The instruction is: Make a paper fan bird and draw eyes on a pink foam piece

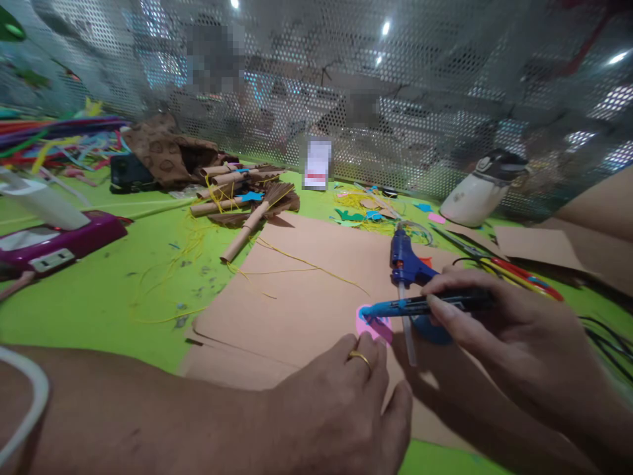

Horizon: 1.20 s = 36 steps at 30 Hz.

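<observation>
My right hand (487, 330) grips a blue and black marker pen (420, 305), held level with its tip on a small pink paper shape (374, 324). My left hand (346, 402), with a gold ring on one finger, rests knuckles-up on the brown cardboard sheet (301, 284), its fingertips pressing the near edge of the pink shape. A blue glue gun (405, 264) stands just behind the pen, a glue stick poking out of its back toward me.
Rolled brown paper tubes and small brooms (242, 198) lie at the back. A purple power strip (54, 244) sits left, coloured pipe cleaners (54, 142) beyond. A white bottle (477, 191), scissors (519, 270) and more cardboard (539, 244) are right. A perforated metal screen (395, 86) closes the back.
</observation>
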Available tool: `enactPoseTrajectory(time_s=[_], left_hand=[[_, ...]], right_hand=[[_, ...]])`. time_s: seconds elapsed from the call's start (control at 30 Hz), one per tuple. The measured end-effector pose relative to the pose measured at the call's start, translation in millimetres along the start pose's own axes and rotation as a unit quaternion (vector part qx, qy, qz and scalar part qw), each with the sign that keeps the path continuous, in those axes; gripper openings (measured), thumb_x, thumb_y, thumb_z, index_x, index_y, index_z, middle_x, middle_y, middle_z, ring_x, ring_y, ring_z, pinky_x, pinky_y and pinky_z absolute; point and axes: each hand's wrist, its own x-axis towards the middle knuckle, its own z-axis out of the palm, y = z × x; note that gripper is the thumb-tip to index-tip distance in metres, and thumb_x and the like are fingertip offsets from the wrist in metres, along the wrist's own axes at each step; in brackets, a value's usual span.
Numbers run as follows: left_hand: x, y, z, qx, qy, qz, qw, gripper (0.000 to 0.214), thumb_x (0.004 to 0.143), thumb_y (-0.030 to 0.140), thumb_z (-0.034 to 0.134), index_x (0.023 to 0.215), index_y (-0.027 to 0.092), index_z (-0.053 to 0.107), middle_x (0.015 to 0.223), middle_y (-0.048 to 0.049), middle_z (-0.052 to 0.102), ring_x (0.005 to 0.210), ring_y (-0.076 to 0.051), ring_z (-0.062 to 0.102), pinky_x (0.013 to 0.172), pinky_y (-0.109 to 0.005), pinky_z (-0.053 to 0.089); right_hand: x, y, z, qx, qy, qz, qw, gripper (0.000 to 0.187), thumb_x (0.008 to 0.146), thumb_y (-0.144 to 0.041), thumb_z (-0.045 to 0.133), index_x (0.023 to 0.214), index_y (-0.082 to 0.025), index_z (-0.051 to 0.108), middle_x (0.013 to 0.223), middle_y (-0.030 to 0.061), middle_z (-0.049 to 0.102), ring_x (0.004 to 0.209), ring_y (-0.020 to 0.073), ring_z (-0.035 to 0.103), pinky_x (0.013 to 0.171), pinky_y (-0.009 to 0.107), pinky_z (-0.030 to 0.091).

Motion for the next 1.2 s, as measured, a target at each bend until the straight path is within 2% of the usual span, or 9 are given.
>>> enactPoseTrajectory(time_s=[0.27, 0.4, 0.6, 0.83, 1.03, 1.2], left_hand=[[0.0, -0.2, -0.3, 0.001, -0.003, -0.005, 1.000, 0.030, 0.089, 0.018, 0.038, 0.107, 0.005, 0.058, 0.101, -0.0244, 0.067, 0.098, -0.034, 0.064, 0.084, -0.046, 0.048], [-1.4, 0.2, 4.8, 0.011, 0.018, 0.000, 1.000, 0.032, 0.088, 0.018, 0.039, 0.111, 0.004, 0.056, 0.102, -0.0250, 0.067, 0.098, -0.035, 0.064, 0.085, -0.048, 0.048], [-1.4, -2.4, 5.4, 0.009, 0.018, 0.000, 1.000, 0.034, 0.089, 0.016, 0.038, 0.115, 0.003, 0.054, 0.104, -0.0273, 0.066, 0.099, -0.035, 0.063, 0.085, -0.049, 0.048], [-1.0, 0.5, 2.9, 0.007, 0.020, -0.003, 1.000, 0.031, 0.088, 0.017, 0.039, 0.109, 0.003, 0.057, 0.103, -0.0276, 0.066, 0.099, -0.036, 0.063, 0.085, -0.049, 0.047], [-0.1, -1.1, 0.5, -0.003, -0.002, 0.004, 1.000, 0.029, 0.088, 0.018, 0.044, 0.110, 0.003, 0.056, 0.103, -0.0283, 0.066, 0.099, -0.035, 0.063, 0.084, -0.049, 0.048], [-0.9, -1.2, 2.9, -0.005, 0.004, 0.001, 1.000, 0.032, 0.089, 0.018, 0.042, 0.114, 0.002, 0.054, 0.104, -0.0279, 0.066, 0.100, -0.036, 0.062, 0.085, -0.050, 0.047]], right_hand=[[1.2, 0.3, -0.1, 0.007, -0.021, -0.006, 1.000, 0.009, 0.084, -0.028, 0.060, 0.093, -0.027, 0.063, 0.082, -0.0044, 0.073, 0.065, 0.0112, 0.068, 0.051, 0.016, 0.052], [0.6, 0.9, -1.1, 0.023, 0.001, 0.019, 1.000, 0.008, 0.084, -0.029, 0.061, 0.091, -0.027, 0.064, 0.083, -0.0035, 0.073, 0.064, 0.0121, 0.069, 0.044, 0.015, 0.050], [2.7, -1.3, 0.4, 0.030, 0.004, 0.024, 0.999, 0.008, 0.083, -0.028, 0.061, 0.090, -0.026, 0.065, 0.080, -0.0041, 0.072, 0.062, 0.0118, 0.067, 0.053, 0.018, 0.054], [0.0, -3.8, -1.9, 0.020, -0.011, 0.017, 1.000, 0.010, 0.082, -0.028, 0.059, 0.090, -0.026, 0.065, 0.085, 0.0002, 0.075, 0.070, 0.0167, 0.071, 0.040, 0.018, 0.049], [0.2, -1.3, -2.4, 0.017, -0.012, 0.008, 1.000, 0.008, 0.083, -0.028, 0.059, 0.090, -0.027, 0.063, 0.087, -0.0002, 0.075, 0.073, 0.0179, 0.072, 0.049, 0.021, 0.053], [0.9, 6.8, -6.3, 0.015, -0.019, -0.018, 1.000, 0.007, 0.083, -0.029, 0.060, 0.090, -0.028, 0.063, 0.086, -0.0017, 0.074, 0.073, 0.0175, 0.072, 0.047, 0.020, 0.052]])
